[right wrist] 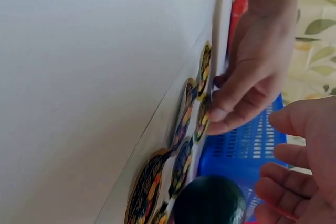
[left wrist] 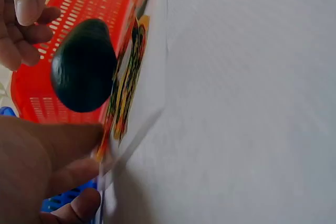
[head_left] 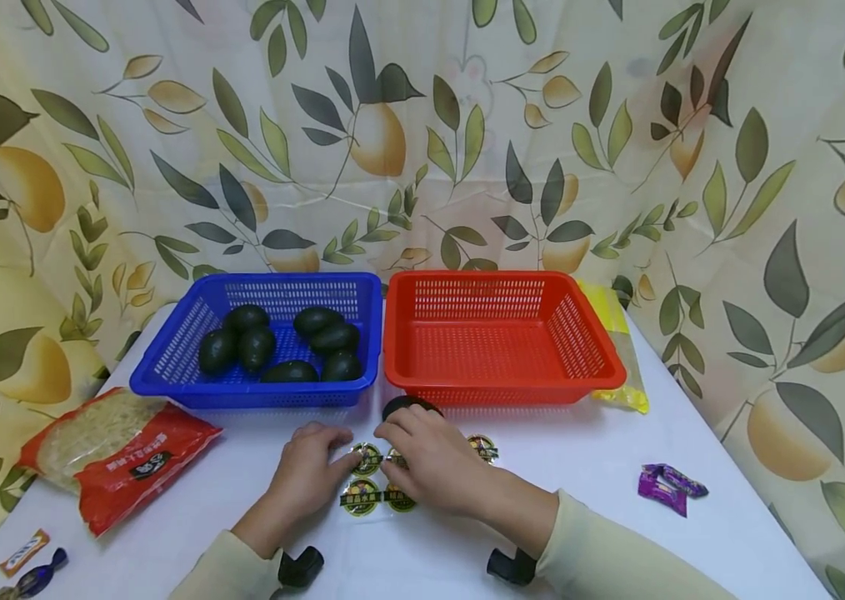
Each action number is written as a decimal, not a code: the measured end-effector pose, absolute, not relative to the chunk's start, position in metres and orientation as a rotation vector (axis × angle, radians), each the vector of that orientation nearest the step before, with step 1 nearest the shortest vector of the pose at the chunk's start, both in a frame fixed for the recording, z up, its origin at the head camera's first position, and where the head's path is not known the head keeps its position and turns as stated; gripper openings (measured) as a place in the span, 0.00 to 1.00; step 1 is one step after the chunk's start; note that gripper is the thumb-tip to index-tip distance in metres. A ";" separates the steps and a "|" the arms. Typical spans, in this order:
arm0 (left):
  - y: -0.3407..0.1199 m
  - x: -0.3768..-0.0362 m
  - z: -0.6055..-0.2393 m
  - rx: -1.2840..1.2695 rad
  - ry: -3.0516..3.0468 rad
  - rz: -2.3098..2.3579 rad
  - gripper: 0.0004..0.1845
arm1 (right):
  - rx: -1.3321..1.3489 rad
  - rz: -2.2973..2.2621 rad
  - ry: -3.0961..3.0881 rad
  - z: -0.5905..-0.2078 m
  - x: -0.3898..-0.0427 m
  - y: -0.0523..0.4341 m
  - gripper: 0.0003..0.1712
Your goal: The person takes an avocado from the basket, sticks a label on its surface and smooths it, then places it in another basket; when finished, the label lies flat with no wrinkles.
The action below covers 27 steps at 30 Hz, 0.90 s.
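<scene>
A clear sheet of round black-and-gold stickers (head_left: 360, 497) lies on the white table in front of me. My left hand (head_left: 306, 471) is at its left edge, and in the left wrist view the thumb and fingers (left wrist: 79, 137) pinch that edge. Over the sheet's right part reaches my right hand (head_left: 433, 458), hiding some stickers. Its fingers look loosely bent and hold nothing in the right wrist view (right wrist: 299, 166). Just beyond the sheet sits a dark green avocado (head_left: 411, 404), partly covered by the right hand in the head view; the left wrist view shows it whole (left wrist: 84, 66).
A blue basket (head_left: 167, 387) with several avocados stands at the back left, beside an empty red basket (head_left: 497, 393). A red food bag (head_left: 133, 458) and wrapped candies (head_left: 32, 575) lie left. Purple candies (head_left: 666, 490) and a yellow packet (head_left: 625, 358) are on the right.
</scene>
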<state>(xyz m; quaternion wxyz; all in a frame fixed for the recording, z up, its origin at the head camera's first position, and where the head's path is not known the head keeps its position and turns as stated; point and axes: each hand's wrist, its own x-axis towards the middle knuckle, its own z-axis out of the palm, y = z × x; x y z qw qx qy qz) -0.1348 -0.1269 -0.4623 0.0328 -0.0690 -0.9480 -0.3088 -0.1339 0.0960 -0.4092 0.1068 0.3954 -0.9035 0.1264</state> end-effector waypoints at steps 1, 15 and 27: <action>-0.126 -0.135 -0.463 -0.217 -2.920 -0.944 0.09 | 1.162 0.373 -2.672 -0.409 -0.134 0.096 0.21; -0.125 -0.128 -0.444 -0.220 -2.893 -1.107 0.06 | 1.137 0.584 -2.768 -0.400 -0.133 0.098 0.18; -0.120 -0.096 -0.416 -0.219 -2.756 -1.419 0.03 | 1.101 0.601 -2.672 -0.400 -0.128 0.085 0.03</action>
